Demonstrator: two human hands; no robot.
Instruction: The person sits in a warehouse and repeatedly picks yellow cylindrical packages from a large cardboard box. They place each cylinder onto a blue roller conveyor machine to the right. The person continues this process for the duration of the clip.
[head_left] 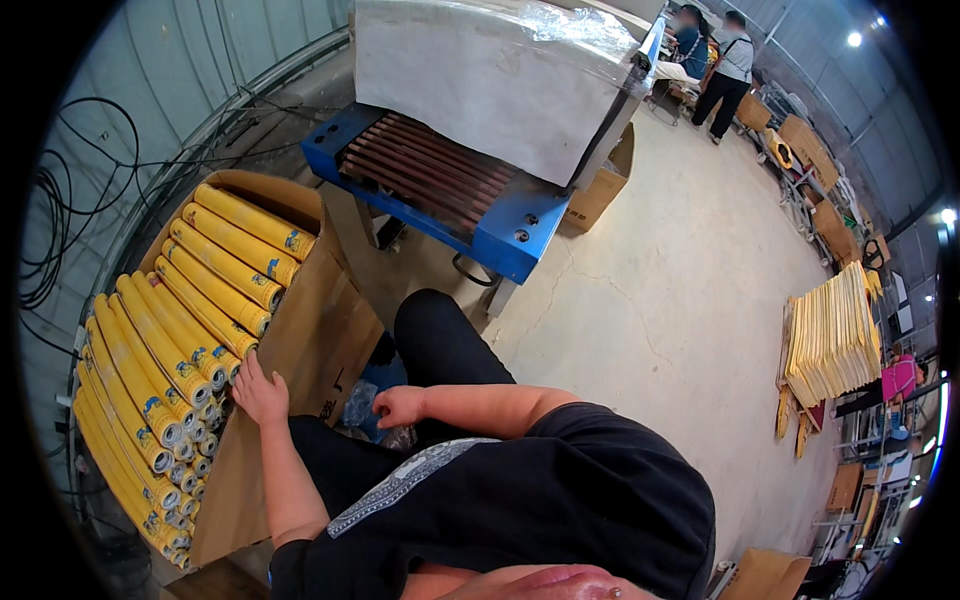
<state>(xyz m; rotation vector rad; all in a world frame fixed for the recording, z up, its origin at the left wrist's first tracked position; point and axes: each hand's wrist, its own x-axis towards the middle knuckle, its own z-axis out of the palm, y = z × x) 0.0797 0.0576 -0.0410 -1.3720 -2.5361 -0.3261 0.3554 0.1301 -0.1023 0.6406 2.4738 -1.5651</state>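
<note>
Sitting low beside a big open cardboard box (300, 330), the person leans toward the rows of yellow rolls (165, 355) packed inside it. The rolls lie side by side, each wrapped in clear film with a small blue patch near its end, and their ends face the person. They fill the box from its far wall down to the near corner, stacked in layers.

The left hand (260, 393) rests at the near ends of the rolls, fingers spread and laid flat against the top of the stack just at the box's edge; its grip is released, closing on nothing. The right hand (400, 406) hangs over the lap, apart from the rolls, its grip loosely curled; from here I cannot tell whether it pinches the crumpled clear plastic (362, 405) just beside it or only hovers there. The person's knee, in black trousers, rises between the box and the machine ahead.

That machine is a blue-framed conveyor (500, 225) with a bed of dark rollers, and a grey hood draped in plastic sheet (480, 75) sits over it. Black cables (60, 220) coil along the wall to the left. Far off across the concrete floor (680, 300), a stack of flat yellow sheets (830, 340) stands, and two other people (722, 70) work at the far end of the room.
</note>
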